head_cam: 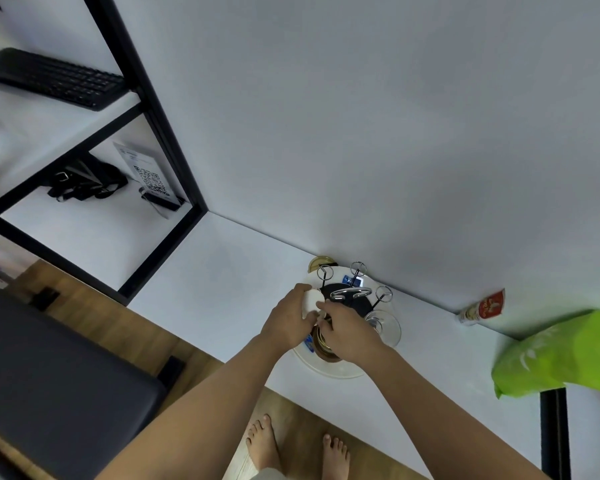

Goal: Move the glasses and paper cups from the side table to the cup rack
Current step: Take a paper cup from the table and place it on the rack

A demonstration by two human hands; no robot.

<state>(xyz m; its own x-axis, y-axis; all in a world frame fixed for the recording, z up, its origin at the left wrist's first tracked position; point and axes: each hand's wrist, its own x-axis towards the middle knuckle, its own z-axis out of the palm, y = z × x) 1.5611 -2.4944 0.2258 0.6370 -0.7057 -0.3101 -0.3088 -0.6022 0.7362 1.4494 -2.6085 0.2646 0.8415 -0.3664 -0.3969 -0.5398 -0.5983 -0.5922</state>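
Paper cup (309, 301): centre of the frame, over the near-left side of the cup rack (352, 296); I judge it light, thin-walled and easily crushed, so I would grip it gently around the wall.
Left hand (288, 318): fingers curled around the paper cup, holding it from the left.
Right hand (347, 332): fingers bent at the cup's lower edge; I cannot tell whether they pinch it or only steady it.
Arms: I see both forearms reaching up from the bottom of the frame, converging at the rack.
Glass (385, 327): hangs upturned at the rack's right side; I judge it fragile, slippery.
Tray (329, 370): round, under the rack.
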